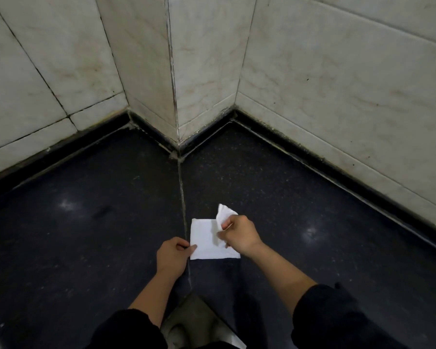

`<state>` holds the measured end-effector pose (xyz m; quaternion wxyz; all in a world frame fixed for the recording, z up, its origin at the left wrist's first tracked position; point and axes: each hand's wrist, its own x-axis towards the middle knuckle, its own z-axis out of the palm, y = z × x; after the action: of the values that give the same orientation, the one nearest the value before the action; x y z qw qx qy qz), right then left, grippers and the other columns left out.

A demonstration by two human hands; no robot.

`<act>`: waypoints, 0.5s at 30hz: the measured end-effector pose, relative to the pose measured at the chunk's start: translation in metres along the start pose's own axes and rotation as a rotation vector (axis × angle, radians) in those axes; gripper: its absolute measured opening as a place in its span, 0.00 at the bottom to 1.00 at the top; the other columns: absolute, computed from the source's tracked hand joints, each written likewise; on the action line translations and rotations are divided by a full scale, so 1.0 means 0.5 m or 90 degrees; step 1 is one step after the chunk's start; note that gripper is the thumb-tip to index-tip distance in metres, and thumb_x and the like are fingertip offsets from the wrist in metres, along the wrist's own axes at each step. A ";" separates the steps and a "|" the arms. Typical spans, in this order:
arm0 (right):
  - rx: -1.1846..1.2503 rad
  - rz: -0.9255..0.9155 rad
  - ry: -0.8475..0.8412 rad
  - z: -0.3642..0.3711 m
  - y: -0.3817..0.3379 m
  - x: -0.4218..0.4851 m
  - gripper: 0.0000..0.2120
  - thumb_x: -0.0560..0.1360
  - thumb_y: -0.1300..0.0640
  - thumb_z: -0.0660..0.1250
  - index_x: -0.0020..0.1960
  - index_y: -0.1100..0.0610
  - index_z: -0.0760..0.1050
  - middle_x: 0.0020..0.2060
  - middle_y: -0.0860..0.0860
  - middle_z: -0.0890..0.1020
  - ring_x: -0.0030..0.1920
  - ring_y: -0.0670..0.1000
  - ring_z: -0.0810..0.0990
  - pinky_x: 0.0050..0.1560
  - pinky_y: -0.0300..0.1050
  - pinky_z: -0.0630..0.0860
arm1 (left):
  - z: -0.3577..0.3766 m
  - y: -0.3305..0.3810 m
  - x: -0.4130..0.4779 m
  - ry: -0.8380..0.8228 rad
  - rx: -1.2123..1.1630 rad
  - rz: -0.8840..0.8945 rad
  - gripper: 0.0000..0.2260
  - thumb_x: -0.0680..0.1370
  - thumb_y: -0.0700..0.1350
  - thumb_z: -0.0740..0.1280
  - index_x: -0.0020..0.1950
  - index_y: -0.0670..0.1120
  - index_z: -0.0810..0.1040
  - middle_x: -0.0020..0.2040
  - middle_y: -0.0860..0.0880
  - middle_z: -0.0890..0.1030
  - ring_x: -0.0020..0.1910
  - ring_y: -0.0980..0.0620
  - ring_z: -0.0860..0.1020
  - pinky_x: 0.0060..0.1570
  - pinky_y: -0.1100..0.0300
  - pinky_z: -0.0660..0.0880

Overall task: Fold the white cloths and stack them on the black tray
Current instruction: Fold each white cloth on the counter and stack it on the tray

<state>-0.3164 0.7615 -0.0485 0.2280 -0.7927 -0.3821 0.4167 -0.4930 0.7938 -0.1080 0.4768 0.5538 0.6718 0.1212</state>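
Dark speckled countertop (pixel 86 222) runs into a corner of pale marble wall tiles (pixel 337 84). Near me lies a white cloth (pixel 205 241); my left hand (pixel 173 255) pinches its near-left corner, my right hand (pixel 238 235) grips its lifted far-right corner. No writing shows.

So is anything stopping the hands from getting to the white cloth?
No. Both hands already hold the white cloth: the left hand pinches its near-left corner, and the right hand lifts its far-right corner. Nothing sits between them on the dark counter. No black tray is in view.
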 end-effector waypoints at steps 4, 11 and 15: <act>-0.051 0.004 -0.030 0.053 -0.025 0.011 0.07 0.71 0.65 0.68 0.39 0.55 0.72 0.41 0.56 0.82 0.31 0.47 0.79 0.29 0.34 0.74 | -0.004 -0.002 0.007 -0.024 -0.017 -0.003 0.07 0.73 0.46 0.74 0.43 0.43 0.83 0.38 0.46 0.82 0.42 0.48 0.80 0.45 0.59 0.74; -0.100 0.014 -0.058 0.110 -0.033 0.020 0.11 0.72 0.64 0.67 0.38 0.50 0.69 0.45 0.57 0.84 0.45 0.54 0.83 0.44 0.41 0.77 | -0.008 -0.003 0.010 -0.034 -0.047 -0.003 0.05 0.74 0.44 0.74 0.42 0.42 0.83 0.35 0.48 0.80 0.38 0.51 0.78 0.42 0.61 0.72; -0.110 0.027 -0.057 0.127 -0.029 0.020 0.05 0.72 0.61 0.68 0.45 0.54 0.72 0.46 0.55 0.83 0.48 0.54 0.82 0.44 0.42 0.76 | -0.010 -0.006 0.015 -0.045 -0.067 -0.019 0.04 0.74 0.42 0.73 0.42 0.42 0.83 0.35 0.48 0.80 0.38 0.50 0.79 0.44 0.59 0.76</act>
<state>-0.3720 0.7812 -0.0783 0.1324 -0.7982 -0.4093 0.4217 -0.4986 0.8009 -0.1113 0.5308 0.5216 0.6553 0.1294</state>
